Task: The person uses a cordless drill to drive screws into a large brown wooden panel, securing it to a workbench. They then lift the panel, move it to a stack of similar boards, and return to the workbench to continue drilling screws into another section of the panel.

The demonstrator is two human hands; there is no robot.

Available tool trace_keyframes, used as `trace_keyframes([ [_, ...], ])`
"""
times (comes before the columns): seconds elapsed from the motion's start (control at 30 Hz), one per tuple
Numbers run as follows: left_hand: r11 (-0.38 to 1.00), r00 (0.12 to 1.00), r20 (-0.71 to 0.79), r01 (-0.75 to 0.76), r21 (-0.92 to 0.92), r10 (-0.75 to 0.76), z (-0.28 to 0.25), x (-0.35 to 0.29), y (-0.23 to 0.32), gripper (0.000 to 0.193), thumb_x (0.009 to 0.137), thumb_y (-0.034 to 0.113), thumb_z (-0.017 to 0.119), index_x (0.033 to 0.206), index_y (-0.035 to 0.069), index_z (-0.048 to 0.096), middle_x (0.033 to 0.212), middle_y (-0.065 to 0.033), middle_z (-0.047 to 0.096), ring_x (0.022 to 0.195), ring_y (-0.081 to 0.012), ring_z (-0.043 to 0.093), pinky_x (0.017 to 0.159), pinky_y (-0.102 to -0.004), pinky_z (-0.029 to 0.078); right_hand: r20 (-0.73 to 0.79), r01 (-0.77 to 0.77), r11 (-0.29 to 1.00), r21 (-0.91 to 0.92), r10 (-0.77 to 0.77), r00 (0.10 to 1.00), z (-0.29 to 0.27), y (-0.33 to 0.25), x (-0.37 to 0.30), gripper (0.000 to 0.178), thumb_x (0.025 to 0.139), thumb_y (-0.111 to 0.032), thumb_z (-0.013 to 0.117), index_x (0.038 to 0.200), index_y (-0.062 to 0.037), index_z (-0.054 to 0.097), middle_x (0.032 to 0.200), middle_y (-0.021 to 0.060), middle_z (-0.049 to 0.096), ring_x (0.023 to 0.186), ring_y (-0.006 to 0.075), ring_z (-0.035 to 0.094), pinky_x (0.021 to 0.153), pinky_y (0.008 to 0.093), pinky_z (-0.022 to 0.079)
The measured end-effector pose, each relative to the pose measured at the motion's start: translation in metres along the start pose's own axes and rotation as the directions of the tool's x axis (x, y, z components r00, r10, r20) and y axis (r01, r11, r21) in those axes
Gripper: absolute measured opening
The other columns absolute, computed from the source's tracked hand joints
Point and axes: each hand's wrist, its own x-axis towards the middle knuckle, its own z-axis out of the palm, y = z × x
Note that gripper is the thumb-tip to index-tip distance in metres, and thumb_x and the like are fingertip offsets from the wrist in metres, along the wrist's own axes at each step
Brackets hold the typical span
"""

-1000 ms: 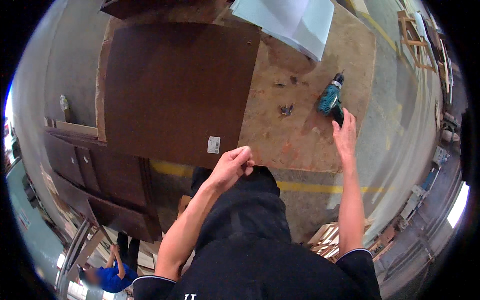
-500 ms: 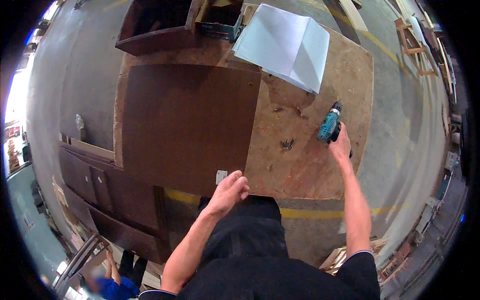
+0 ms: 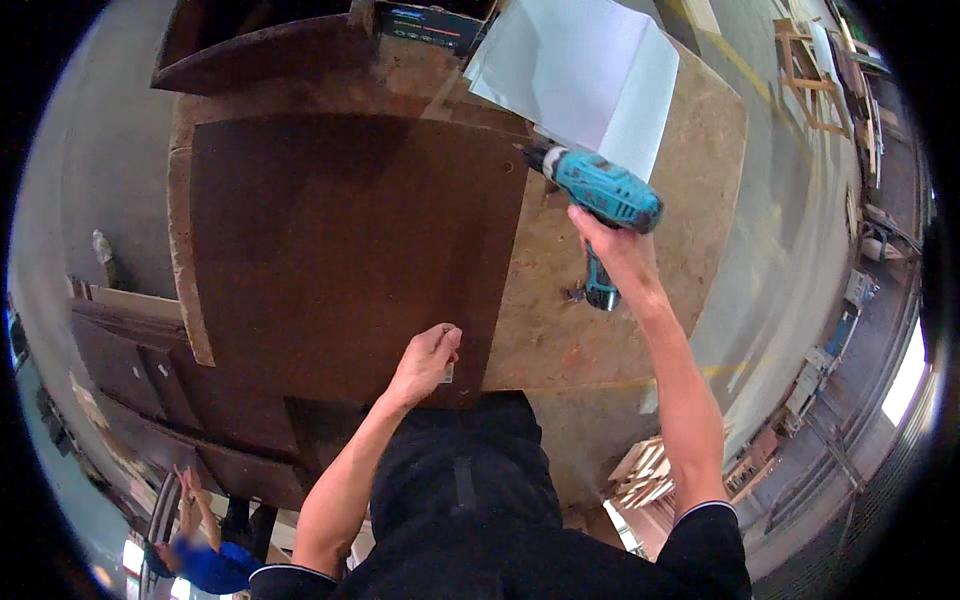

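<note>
A dark brown flat panel (image 3: 340, 250) lies on the worn wooden worktop (image 3: 560, 350). My right hand (image 3: 622, 258) grips a teal cordless drill (image 3: 605, 188) by its handle, raised over the worktop. Its bit points left, near a small round hole at the panel's far right corner; I cannot tell whether it touches. My left hand (image 3: 425, 365) is at the panel's near edge, fingers pinched together; whatever they hold, if anything, is hidden. A white label (image 3: 448, 374) peeks out beside that hand. Small metal fittings (image 3: 573, 294) lie on the worktop next to the drill's battery.
White paper sheets (image 3: 575, 65) cover the far right of the worktop, beside a dark carton (image 3: 425, 28). An open brown wooden box (image 3: 270, 55) stands far left. Brown panels (image 3: 170, 390) are stacked at left. A co-worker in blue (image 3: 215, 565) is at lower left.
My right hand has lifted the drill from the worktop's right side and brought it left, its bit now toward the panel's far right corner. My left hand has moved slightly left, fingers curled tighter.
</note>
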Motion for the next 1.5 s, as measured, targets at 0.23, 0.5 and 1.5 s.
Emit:
trace_keyframes([
  [0.23, 1.000, 1.000, 0.013, 0.018, 0.003, -0.018, -0.030, -0.003, 0.009, 0.025, 0.107, 0.022, 0.047, 0.107, -0.001, 0.055, 0.078, -0.0017, 0.048, 0.069, -0.0098, 0.044, 0.062, -0.0282, 0.042, 0.043, -0.093, 0.995, -0.032, 0.094, 0.995, 0.012, -0.021, 0.024, 0.013, 0.090, -0.017, 0.069, 0.093, -0.0047, 0.067, 0.074, -0.0017, 0.060, 0.068, 0.0086, 0.054, 0.063, 0.0292, 0.046],
  [0.5, 0.956, 0.981, -0.043, -0.176, 0.235, 0.191, -0.038, 0.019, 0.002, 0.025, 0.105, 0.022, 0.053, 0.111, -0.002, 0.056, 0.077, -0.0106, 0.055, 0.070, -0.0160, 0.050, 0.063, -0.0327, 0.043, 0.084, -0.036, 0.970, -0.242, 0.058, 0.995, 0.007, -0.044, 0.036, 0.023, 0.085, -0.020, 0.069, 0.101, -0.0036, 0.068, 0.082, 0.0040, 0.067, 0.076, 0.0149, 0.060, 0.072, 0.0342, 0.051],
  [1.5, 0.400, 0.996, 0.070, 0.083, -0.913, -0.046, 0.001, 0.077, 0.098, 0.034, 0.105, 0.040, 0.052, 0.094, 0.009, 0.059, 0.084, -0.0018, 0.057, 0.074, -0.0107, 0.049, 0.058, -0.0243, 0.039, 0.126, 0.059, 0.950, -0.307, -0.021, 0.992, 0.005, -0.012, -0.104, 0.013, 0.087, -0.016, 0.075, 0.095, -0.0082, 0.071, 0.084, 0.0048, 0.071, 0.077, 0.0177, 0.067, 0.069, 0.0340, 0.052],
])
